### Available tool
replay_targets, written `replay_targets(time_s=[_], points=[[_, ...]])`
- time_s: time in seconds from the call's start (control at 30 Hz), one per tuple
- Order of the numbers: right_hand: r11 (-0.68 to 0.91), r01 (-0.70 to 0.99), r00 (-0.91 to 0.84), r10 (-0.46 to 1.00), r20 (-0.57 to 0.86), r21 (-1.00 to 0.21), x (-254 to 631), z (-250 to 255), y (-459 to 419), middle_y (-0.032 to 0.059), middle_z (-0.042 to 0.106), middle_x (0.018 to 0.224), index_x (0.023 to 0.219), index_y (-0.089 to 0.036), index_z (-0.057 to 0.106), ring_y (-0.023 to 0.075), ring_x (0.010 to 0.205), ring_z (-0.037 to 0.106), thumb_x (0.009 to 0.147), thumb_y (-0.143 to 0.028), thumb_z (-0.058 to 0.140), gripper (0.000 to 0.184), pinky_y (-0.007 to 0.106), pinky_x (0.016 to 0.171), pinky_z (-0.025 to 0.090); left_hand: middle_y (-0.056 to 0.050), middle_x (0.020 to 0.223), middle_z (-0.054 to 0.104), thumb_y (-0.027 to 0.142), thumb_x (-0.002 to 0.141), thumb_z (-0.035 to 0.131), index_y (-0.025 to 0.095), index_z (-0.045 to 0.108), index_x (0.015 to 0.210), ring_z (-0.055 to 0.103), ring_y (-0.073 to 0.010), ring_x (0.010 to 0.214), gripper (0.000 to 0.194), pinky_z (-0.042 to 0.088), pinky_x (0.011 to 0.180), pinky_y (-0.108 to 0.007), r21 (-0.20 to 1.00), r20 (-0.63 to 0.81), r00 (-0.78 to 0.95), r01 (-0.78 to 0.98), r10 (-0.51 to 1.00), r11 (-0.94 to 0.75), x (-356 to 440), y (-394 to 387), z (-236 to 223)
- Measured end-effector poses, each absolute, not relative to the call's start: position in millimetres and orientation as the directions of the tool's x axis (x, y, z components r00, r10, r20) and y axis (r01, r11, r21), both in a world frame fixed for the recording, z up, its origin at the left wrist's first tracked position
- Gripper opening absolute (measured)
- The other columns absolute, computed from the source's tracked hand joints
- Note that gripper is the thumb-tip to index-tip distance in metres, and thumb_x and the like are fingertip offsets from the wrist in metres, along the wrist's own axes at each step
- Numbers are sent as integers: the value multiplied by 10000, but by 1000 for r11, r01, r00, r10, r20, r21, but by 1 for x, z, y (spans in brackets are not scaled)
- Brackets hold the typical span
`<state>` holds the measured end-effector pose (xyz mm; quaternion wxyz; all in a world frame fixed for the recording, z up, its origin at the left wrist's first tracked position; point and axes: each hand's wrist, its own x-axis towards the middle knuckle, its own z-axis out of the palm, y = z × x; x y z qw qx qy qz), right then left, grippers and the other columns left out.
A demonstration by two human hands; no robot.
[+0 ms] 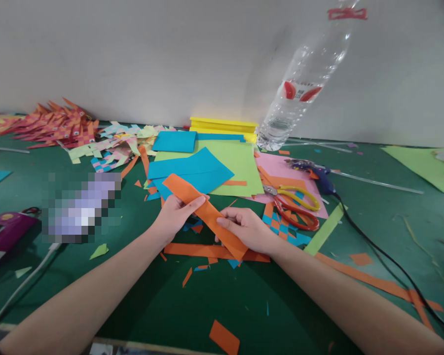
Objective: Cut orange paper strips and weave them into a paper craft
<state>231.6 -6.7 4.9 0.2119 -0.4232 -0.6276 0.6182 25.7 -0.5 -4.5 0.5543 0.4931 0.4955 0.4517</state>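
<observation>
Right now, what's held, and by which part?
Orange folded-looking paper strip, slanted between both hands: left hand pinches its upper-middle edge, right hand its lower half, thumbs on top. Fingers underneath are mostly hidden.

Both hands [210,222] grip orange strip [203,209] | scissors [292,207] on pink paper [281,170]

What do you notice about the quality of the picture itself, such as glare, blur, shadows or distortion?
Head view: glints on the plastic bottle; a soft shadow on the pale wall; pale sheen at the right of the green table, darker near the front middle; coarse pixel blocks over the object beside the white cable; forearms stretched toward the lower corners; fine scraps slightly soft.
</observation>
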Motion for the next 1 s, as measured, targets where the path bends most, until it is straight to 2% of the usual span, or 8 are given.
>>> replay_targets(time_s=[0.23, 0.4, 0.73, 0.9, 1.0], points=[[-131, 269, -548, 794, -264, -954, 231, 5, -6, 40, 757, 771, 857, -201, 598, 160, 710, 715, 921, -486, 562, 294, 269, 633, 541, -52, 825, 681, 502, 785, 719, 167, 760, 950, 581, -149, 696, 375, 481, 618, -253, 994, -106, 100, 16, 989, 105, 25, 1, -5], [-100, 292, -548, 797, -252, -951, 232, 6, -7, 38, 755, 768, 841, -202, 592, 151, 688, 703, 929, -460, 554, 275, 262, 624, 532, -54, 867, 687, 496, 793, 714, 178, 757, 963, 604, -155, 747, 364, 499, 665, -255, 994, -106, 106, 18, 989, 105, 26, 1, -6], [-64, 288, -547, 807, -220, -955, 232, 6, -8, 43, 753, 772, 814, -209, 583, 175, 719, 707, 903, -503, 569, 307, 301, 670, 542, -61, 839, 711, 490, 789, 712, 167, 745, 953, 632, -149, 680, 364, 535, 615, -256, 997, -64, 163, 46, 985, 57, 27, -2, -3], [-60, 299, -546, 807, -223, -952, 232, 8, -8, 47, 754, 775, 821, -210, 597, 182, 723, 710, 897, -492, 570, 294, 308, 666, 546, -86, 907, 731, 448, 794, 719, 170, 748, 933, 675, -187, 795, 312, 567, 683, -274, 995, -20, 167, 97, 986, 4, 26, -1, -4], [-65, 303, -547, 805, -229, -951, 232, 8, -7, 43, 751, 772, 835, -208, 606, 179, 709, 707, 897, -482, 569, 283, 309, 658, 547, -86, 889, 727, 469, 804, 705, 171, 748, 935, 674, -192, 781, 328, 562, 657, -276, 992, -16, 154, 126, 988, -4, 26, 0, -5]])
